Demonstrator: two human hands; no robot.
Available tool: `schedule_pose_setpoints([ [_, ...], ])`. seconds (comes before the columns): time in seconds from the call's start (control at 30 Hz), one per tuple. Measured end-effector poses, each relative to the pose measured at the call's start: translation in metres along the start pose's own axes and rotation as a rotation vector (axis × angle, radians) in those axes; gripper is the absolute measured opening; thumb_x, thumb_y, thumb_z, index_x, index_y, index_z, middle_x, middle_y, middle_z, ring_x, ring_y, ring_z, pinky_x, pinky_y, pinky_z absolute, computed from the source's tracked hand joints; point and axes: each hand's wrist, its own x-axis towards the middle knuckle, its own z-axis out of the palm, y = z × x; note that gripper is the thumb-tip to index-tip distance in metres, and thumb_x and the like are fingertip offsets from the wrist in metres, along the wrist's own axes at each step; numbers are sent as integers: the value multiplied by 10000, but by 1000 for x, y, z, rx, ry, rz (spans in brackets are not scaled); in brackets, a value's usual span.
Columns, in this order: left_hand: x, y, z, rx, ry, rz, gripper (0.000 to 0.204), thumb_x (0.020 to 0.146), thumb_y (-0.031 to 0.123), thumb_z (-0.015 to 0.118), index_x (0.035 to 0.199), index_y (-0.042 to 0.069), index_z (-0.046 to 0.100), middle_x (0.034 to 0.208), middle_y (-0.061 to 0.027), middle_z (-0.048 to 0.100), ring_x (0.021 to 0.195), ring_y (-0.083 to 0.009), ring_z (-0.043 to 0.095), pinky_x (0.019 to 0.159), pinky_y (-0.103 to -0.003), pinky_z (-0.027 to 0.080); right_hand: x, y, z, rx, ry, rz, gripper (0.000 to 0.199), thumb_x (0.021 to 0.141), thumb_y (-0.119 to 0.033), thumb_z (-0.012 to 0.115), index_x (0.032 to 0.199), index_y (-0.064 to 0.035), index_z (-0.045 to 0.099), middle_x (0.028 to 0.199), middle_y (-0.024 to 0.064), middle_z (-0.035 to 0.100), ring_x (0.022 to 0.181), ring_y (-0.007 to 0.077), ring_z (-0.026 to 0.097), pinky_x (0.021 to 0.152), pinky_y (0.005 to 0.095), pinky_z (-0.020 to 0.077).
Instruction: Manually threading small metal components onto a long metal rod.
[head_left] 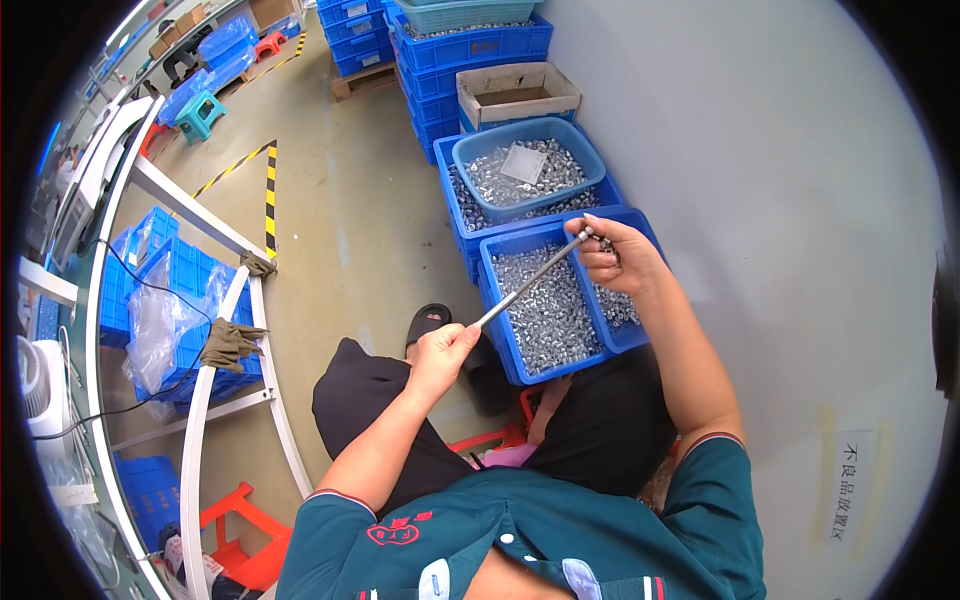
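Observation:
My left hand (442, 360) is closed round the lower end of a thin metal rod (535, 280), which slants up to the right. At its upper end, my right hand (622, 258) pinches a small silver metal part (585, 234) against the rod tip. More small metal parts (604, 244) show in the curled fingers of that hand; their exact shape is too small to tell. Below the rod stands a blue divided bin (497, 325), both compartments holding many small silver metal parts (548, 310).
Behind the bin, a light blue basket (470, 195) of metal parts rests on another blue bin (450, 222). An open cardboard box (570, 95) and stacked blue crates (425, 85) stand farther back. A white wall (780, 200) is at right, a white-framed bench (195, 215) at left.

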Motion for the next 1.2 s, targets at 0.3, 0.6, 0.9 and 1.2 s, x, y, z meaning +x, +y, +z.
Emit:
schedule_pose_setpoints([
  [0.3,5,17,6,-143,-25,-84,419,894,363,554,588,93,461,541,71,376,488,-29,293,437,-219,231,4,18,24,-468,94,75,251,890,-207,558,1061,-25,569,600,-50,368,471,36,302,391,163,204],
  [0.6,3,11,-1,-177,-41,-129,410,897,360,548,595,94,468,545,71,381,488,-28,296,443,-213,230,2,5,7,-166,288,14,239,918,-147,428,1045,39,507,745,54,517,493,41,372,366,158,275],
  [0.9,-1,8,-5,-78,-22,-66,448,895,383,547,582,80,442,547,81,353,512,-25,299,443,-229,254,3,2,-8,-38,66,-117,174,925,-224,496,967,-58,523,677,-2,492,454,21,350,349,152,246],
  [1.2,-2,7,0,-89,-30,-18,444,903,345,550,571,82,415,538,85,325,506,-21,272,427,-233,232,4,11,11,125,86,-138,217,934,-253,484,1018,-69,564,671,-17,460,474,27,339,359,155,236],
])
